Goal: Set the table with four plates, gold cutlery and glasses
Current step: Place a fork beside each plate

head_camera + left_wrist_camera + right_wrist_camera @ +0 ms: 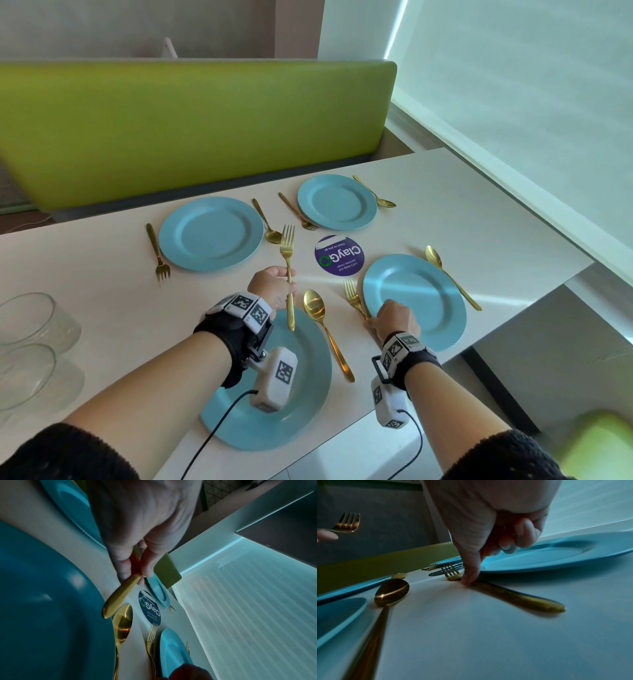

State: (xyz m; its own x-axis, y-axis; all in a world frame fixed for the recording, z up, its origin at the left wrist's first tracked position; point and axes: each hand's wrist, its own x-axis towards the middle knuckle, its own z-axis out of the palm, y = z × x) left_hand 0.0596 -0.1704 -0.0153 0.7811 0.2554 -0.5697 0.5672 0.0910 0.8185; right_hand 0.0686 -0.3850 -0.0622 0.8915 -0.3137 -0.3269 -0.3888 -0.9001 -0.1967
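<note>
Head view: four plates (210, 233) are laid, three with fork and spoon; the glasses (30, 322) wait at left edge. Left wrist view: the left hand (137, 524) pinches the last fork (120, 597), held in the air. Right wrist view: the right hand (488, 520), fingers curled, presses a thumb on the lower-right fork (513, 596).

Dark knitted sleeves (51, 452) covered both forearms, pushed back short of wrists. Each wrist wore black strap (236, 346) topped by band of white cubes (245, 306) printed with black square fiducial markers. White camera housing (274, 380) with same marker hung from black bracket under each wrist. Thin black cable (219, 431) ran from each housing toward body. Both hands bare.
</note>
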